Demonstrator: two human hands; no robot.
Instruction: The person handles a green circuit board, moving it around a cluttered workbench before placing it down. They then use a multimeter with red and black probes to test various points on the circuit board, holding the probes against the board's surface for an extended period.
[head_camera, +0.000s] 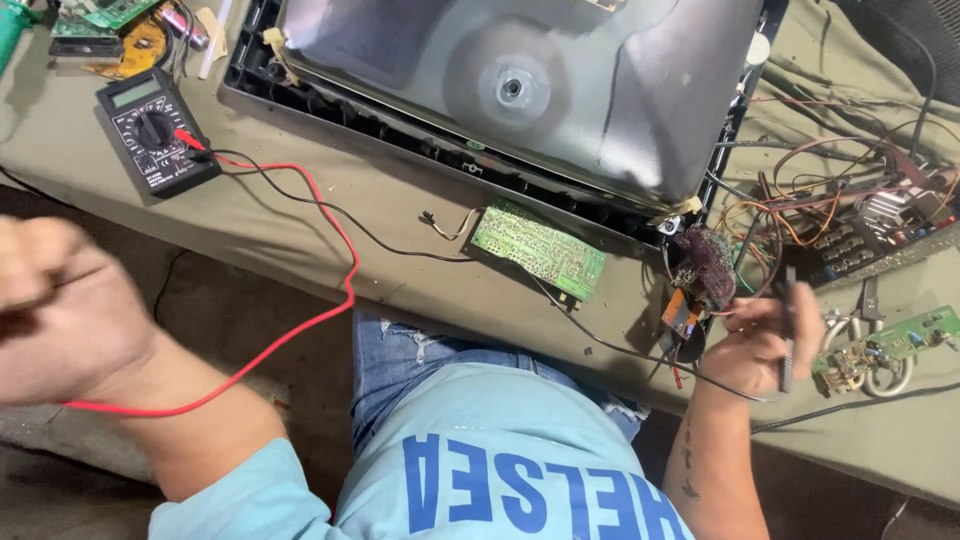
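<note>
Within right hand (755, 345) grip: dark probe (787, 330) pinched; left hand (60, 310) fisted around red lead (300, 330).

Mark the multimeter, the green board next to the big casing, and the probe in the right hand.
Multimeter (156, 130), head view, on its dial.
Green board (538, 249), head view, middle of its face.
Probe (787, 335), head view, on its dark shaft.

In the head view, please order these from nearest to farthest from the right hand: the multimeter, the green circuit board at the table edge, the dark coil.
From the right hand:
1. Dark coil, just above it.
2. Green circuit board, at the centre.
3. Multimeter, far left.
</note>
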